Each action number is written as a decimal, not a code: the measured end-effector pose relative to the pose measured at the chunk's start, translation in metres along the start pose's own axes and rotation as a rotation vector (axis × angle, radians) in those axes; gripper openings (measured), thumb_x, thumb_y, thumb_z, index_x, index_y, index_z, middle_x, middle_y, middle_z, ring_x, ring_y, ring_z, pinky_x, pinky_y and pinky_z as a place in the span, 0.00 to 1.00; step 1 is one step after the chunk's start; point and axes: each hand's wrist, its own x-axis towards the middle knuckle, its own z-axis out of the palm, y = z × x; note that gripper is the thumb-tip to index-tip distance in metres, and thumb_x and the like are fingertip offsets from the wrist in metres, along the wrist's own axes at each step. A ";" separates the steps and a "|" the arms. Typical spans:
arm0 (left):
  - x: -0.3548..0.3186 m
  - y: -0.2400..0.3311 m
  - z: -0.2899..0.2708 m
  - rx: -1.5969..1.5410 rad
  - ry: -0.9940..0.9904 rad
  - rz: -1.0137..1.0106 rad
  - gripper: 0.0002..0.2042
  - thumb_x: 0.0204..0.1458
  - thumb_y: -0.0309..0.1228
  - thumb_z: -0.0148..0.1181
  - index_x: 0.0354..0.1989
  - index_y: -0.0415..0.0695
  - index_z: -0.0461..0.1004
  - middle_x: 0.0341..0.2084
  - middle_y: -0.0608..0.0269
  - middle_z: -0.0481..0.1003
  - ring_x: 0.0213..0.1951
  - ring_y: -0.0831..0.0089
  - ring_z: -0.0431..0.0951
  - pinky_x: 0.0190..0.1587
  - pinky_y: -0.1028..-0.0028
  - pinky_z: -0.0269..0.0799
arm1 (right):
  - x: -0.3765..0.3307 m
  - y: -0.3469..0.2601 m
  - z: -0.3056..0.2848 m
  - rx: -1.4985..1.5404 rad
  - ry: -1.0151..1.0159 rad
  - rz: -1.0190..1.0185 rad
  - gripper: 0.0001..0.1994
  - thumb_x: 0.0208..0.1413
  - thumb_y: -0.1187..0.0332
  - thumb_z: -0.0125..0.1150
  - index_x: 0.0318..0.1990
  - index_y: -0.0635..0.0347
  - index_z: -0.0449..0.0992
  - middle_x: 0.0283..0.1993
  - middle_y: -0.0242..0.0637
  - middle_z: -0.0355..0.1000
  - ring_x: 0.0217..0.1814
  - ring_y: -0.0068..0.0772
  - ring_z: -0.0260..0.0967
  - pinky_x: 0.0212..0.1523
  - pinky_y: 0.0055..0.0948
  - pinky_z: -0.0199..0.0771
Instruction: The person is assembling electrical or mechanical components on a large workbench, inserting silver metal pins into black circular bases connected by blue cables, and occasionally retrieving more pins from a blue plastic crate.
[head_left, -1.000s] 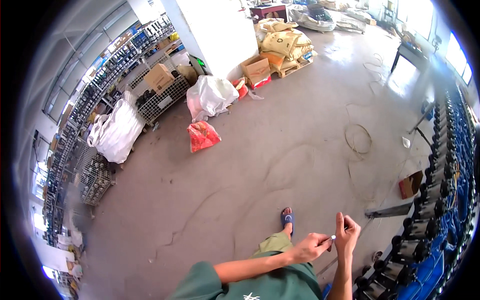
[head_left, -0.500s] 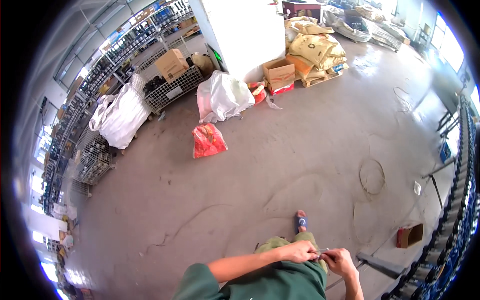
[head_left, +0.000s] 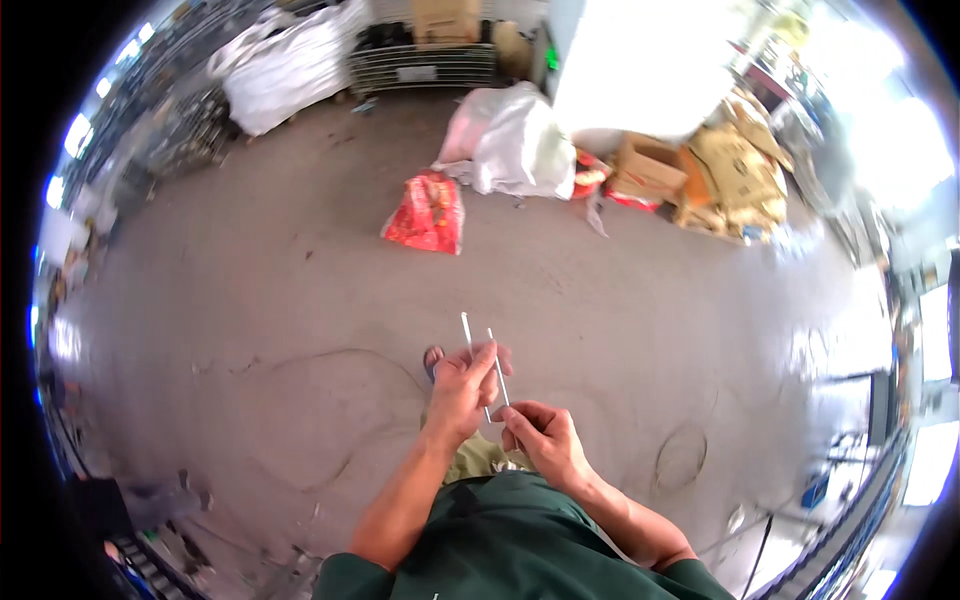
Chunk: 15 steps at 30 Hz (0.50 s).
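Note:
Two thin, pale, straight rods are held upright in front of my body. My left hand (head_left: 462, 392) is closed around the left rod (head_left: 466, 330), whose tip sticks up beyond the fingers and whose lower end shows below them. The other rod (head_left: 503, 387) is pinched at its bottom end by my right hand (head_left: 545, 438). Its upper part runs along the fingers of my left hand; whether those fingers also grip it, I cannot tell. Both hands are close together, the right a little lower.
A red plastic bag (head_left: 428, 215) lies on the floor ahead. Behind it are a large white sack (head_left: 525, 145), an open cardboard box (head_left: 648, 168) and stacked tan sacks (head_left: 738, 180). A wire mesh crate (head_left: 420, 72) stands farther back. Loops of cord (head_left: 681, 457) lie at the right.
My view has swung to the right, so the floor things sit further left or higher. My hands have risen away from my lap, and two separate rods now show between them.

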 end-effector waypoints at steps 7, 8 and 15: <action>0.196 0.038 -0.154 -0.083 0.376 0.078 0.12 0.63 0.33 0.59 0.43 0.35 0.78 0.22 0.65 0.75 0.16 0.85 0.63 0.20 0.80 0.56 | 0.316 0.018 0.045 -0.502 -0.217 0.069 0.17 0.65 0.59 0.62 0.47 0.66 0.82 0.31 0.31 0.79 0.31 0.17 0.69 0.34 0.25 0.71; 0.239 0.046 -0.184 -0.020 0.494 0.107 0.12 0.63 0.33 0.60 0.44 0.35 0.78 0.20 0.66 0.74 0.16 0.84 0.63 0.20 0.80 0.56 | 0.375 0.023 0.051 -0.708 -0.214 0.068 0.18 0.63 0.57 0.65 0.46 0.65 0.82 0.31 0.32 0.80 0.31 0.19 0.71 0.34 0.26 0.72; 0.465 0.011 -0.370 -0.397 0.504 -0.213 0.11 0.65 0.34 0.57 0.43 0.36 0.77 0.17 0.70 0.68 0.14 0.84 0.62 0.15 0.78 0.52 | 0.800 0.262 0.005 -1.328 0.062 0.173 0.13 0.61 0.59 0.55 0.37 0.56 0.82 0.34 0.44 0.81 0.38 0.49 0.80 0.40 0.49 0.78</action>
